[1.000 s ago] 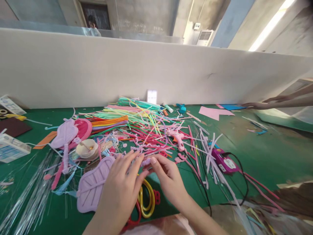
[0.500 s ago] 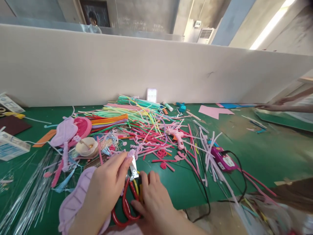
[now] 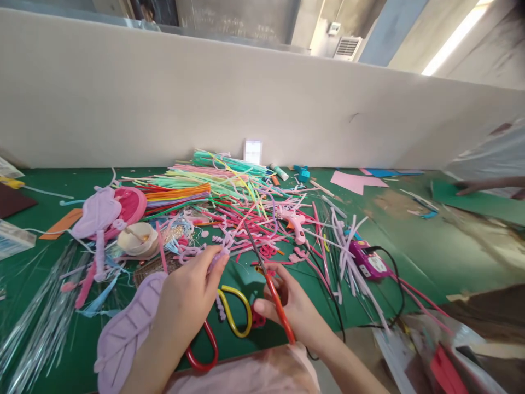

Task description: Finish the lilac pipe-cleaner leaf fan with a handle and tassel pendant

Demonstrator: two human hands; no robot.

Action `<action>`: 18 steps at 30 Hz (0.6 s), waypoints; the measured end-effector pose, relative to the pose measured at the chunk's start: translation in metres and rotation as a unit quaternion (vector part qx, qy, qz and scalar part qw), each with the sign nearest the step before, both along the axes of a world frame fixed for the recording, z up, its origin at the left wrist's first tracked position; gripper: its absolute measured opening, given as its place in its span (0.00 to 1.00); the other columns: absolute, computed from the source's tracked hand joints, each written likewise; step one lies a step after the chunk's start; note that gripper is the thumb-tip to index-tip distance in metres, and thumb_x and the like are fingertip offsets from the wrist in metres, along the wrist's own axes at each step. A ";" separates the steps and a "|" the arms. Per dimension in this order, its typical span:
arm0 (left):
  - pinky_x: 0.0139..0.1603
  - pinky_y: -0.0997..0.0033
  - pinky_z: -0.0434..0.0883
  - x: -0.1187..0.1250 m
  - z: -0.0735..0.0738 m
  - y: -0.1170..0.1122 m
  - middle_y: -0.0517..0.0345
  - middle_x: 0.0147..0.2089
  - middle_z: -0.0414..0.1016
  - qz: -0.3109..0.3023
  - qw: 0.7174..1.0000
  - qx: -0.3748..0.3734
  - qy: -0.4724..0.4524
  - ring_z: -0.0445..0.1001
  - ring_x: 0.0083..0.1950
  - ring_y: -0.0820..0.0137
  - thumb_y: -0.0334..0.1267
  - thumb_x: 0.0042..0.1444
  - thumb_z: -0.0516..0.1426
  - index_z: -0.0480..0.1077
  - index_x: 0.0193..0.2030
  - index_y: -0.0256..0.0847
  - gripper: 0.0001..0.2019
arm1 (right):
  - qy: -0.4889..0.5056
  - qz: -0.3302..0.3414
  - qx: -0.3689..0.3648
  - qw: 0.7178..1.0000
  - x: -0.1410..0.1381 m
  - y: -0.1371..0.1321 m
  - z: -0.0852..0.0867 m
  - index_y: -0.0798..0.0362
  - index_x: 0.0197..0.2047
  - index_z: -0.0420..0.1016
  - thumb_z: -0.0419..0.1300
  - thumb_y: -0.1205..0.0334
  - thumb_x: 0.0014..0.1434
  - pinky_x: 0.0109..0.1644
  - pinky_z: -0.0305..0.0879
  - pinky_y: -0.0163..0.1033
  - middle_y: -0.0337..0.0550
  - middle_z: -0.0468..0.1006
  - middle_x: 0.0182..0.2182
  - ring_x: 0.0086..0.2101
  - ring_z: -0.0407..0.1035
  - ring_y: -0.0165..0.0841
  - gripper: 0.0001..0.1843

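My left hand (image 3: 186, 298) pinches a short lilac pipe cleaner (image 3: 220, 257) between thumb and fingertips, above the green table (image 3: 430, 257). My right hand (image 3: 293, 306) grips red-handled scissors (image 3: 268, 284), blades pointing up and away toward the pipe cleaner pile (image 3: 229, 208). A yellow scissor handle (image 3: 238, 312) and a red handle loop (image 3: 205, 350) lie under my left wrist. A lilac leaf-shaped piece (image 3: 127, 328) lies left of my left forearm.
A pink glue gun (image 3: 295, 224) and a purple glue gun (image 3: 367, 262) with a black cord lie right of the pile. Silver tinsel strands (image 3: 36, 323) spread at left. A white partition (image 3: 205, 104) backs the table. Another person's hand (image 3: 471, 187) rests on green paper at far right.
My right hand has lifted the red-handled scissors off the table and raised their blades. My left hand has kept pinching the lilac pipe cleaner. The view has tipped down slightly.
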State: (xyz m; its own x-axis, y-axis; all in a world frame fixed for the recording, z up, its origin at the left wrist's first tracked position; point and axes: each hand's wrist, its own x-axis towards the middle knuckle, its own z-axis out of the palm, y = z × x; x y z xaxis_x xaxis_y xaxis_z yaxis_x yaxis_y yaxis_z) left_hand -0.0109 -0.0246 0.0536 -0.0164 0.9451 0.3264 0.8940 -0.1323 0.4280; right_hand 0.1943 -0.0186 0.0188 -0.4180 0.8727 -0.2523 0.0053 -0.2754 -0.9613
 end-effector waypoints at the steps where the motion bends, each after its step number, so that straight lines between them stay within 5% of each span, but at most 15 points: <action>1: 0.27 0.72 0.63 0.003 -0.003 0.003 0.59 0.32 0.82 -0.005 1.000 -0.023 -0.017 0.79 0.28 0.66 0.48 0.68 0.47 0.72 0.47 0.45 0.15 | 0.018 0.016 0.017 1.000 0.003 -0.001 0.001 0.48 0.53 0.59 0.73 0.41 0.43 0.29 0.59 0.32 0.29 0.59 0.27 0.25 0.57 0.26 0.42; 4: 0.32 0.72 0.67 0.010 -0.012 0.011 0.58 0.37 0.83 -0.043 0.994 -0.065 -0.071 0.81 0.34 0.65 0.47 0.68 0.47 0.71 0.49 0.46 0.15 | 0.033 0.125 0.077 0.989 0.011 -0.003 0.004 0.49 0.59 0.56 0.60 0.27 0.49 0.37 0.66 0.38 0.41 0.67 0.37 0.33 0.64 0.32 0.45; 7: 0.37 0.71 0.69 0.017 -0.018 0.015 0.56 0.40 0.83 -0.060 0.989 -0.062 -0.119 0.81 0.40 0.64 0.45 0.66 0.49 0.73 0.44 0.45 0.13 | -0.019 0.181 0.116 0.976 0.015 -0.002 0.006 0.49 0.64 0.51 0.47 0.25 0.57 0.42 0.68 0.42 0.48 0.68 0.43 0.38 0.65 0.35 0.44; 13: 0.34 0.71 0.70 0.028 -0.020 0.018 0.58 0.34 0.82 -0.077 0.984 -0.088 -0.135 0.79 0.33 0.66 0.41 0.63 0.52 0.74 0.38 0.45 0.10 | -0.091 0.121 0.144 0.978 0.008 0.002 0.012 0.54 0.50 0.64 0.46 0.24 0.56 0.29 0.61 0.36 0.39 0.66 0.29 0.28 0.59 0.32 0.40; 18: 0.33 0.72 0.69 0.031 -0.023 0.016 0.59 0.35 0.83 -0.086 0.984 -0.100 -0.123 0.80 0.35 0.66 0.37 0.62 0.53 0.75 0.37 0.45 0.09 | -0.147 0.098 0.166 0.970 0.004 0.008 0.011 0.52 0.36 0.63 0.46 0.22 0.54 0.25 0.54 0.34 0.36 0.64 0.25 0.24 0.56 0.29 0.37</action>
State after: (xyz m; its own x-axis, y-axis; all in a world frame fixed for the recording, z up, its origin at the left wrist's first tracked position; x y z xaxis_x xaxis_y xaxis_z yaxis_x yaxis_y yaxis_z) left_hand 0.0196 -0.0081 0.0303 0.0944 0.9856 0.1400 0.7317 -0.1640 0.6616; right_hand 0.1983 -0.0108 0.0302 -0.5371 0.8370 -0.1049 0.3131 0.0824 -0.9461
